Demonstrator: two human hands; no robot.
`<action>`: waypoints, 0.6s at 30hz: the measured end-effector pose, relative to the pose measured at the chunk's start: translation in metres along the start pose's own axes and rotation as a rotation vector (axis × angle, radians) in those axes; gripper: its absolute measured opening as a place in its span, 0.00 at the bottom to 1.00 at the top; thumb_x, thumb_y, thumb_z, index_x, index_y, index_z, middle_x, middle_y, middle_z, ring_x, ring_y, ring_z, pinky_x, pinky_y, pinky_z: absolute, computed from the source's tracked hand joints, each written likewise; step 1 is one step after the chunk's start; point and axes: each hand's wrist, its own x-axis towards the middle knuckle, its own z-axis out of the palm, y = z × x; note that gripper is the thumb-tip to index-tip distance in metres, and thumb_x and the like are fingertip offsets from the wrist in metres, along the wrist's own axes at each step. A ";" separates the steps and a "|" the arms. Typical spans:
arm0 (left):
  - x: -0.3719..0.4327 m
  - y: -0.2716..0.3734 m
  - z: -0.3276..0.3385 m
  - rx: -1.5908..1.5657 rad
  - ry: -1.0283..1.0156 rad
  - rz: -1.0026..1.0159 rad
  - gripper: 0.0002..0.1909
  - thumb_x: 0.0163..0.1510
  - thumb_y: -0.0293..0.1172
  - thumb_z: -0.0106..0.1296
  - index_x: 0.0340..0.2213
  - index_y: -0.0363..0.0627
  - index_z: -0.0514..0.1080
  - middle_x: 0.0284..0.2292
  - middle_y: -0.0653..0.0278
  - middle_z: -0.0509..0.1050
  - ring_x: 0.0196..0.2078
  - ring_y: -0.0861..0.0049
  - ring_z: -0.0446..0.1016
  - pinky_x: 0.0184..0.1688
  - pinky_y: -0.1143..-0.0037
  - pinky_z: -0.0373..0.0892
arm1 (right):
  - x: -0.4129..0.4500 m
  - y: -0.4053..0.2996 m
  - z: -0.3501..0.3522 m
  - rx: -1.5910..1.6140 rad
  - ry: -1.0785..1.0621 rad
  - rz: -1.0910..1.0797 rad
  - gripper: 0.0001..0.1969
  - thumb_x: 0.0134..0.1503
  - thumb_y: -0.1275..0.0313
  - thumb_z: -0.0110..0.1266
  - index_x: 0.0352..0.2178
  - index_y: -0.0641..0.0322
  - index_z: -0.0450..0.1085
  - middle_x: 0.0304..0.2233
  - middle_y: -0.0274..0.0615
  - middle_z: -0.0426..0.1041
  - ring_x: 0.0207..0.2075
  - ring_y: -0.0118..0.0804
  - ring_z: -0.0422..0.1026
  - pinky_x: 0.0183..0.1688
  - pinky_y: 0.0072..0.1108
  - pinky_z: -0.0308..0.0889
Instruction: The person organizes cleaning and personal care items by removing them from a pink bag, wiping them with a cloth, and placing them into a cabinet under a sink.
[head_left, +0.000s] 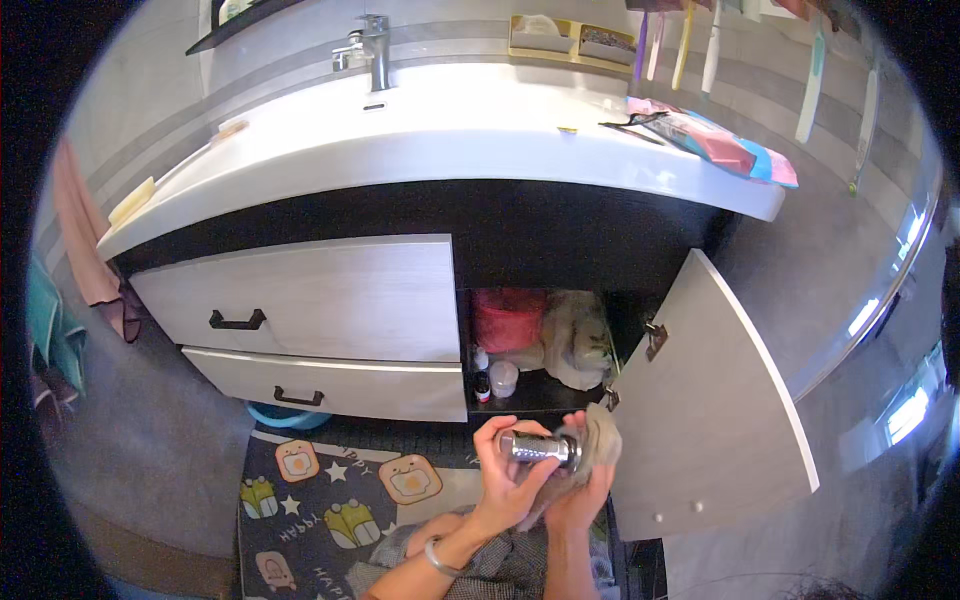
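Note:
My left hand (499, 484) grips a small cylindrical container (534, 447) of dark, shiny material, tilted onto its side. A grey-beige cloth (602, 439) lies in my right hand (587, 496) and presses around the container's right end. Part of the cloth hangs down between my wrists. Both hands are in front of an open cabinet compartment. Inside stand a red tub (510, 319), a crumpled clear plastic bag (577, 341) with contents I cannot make out, a small dark bottle (482, 381) and a round whitish jar (504, 379).
The cabinet door (712, 405) swings out close to my right hand. Above is a white washbasin (450, 154) with a chrome faucet (377, 56) and a pink-blue packet (712, 142). Two drawers (322, 300) are at left, a blue basin (289, 418) beneath them, a patterned mat (322, 517) below.

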 end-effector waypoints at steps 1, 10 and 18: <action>0.001 -0.002 -0.001 0.218 0.040 0.092 0.38 0.48 0.18 0.55 0.52 0.41 0.43 0.41 0.55 0.66 0.44 0.73 0.66 0.50 0.74 0.63 | 0.000 0.002 -0.002 -0.081 -0.082 -0.125 0.18 0.60 0.64 0.42 0.47 0.64 0.59 0.47 0.49 0.66 0.49 0.41 0.67 0.51 0.30 0.63; -0.003 0.001 0.002 0.700 -0.225 0.274 0.23 0.37 0.18 0.58 0.39 0.40 0.68 0.40 0.55 0.71 0.45 0.60 0.69 0.49 0.68 0.65 | 0.006 0.007 -0.017 -0.068 -0.051 0.019 0.16 0.60 0.66 0.43 0.45 0.65 0.58 0.40 0.53 0.70 0.41 0.44 0.71 0.46 0.31 0.67; -0.003 0.000 0.002 0.489 -0.021 0.104 0.21 0.48 0.25 0.55 0.44 0.36 0.63 0.39 0.54 0.70 0.42 0.69 0.70 0.45 0.74 0.66 | 0.039 0.015 -0.045 0.003 0.160 0.201 0.22 0.59 0.58 0.41 0.43 0.69 0.65 0.38 0.49 0.70 0.36 0.39 0.72 0.37 0.25 0.69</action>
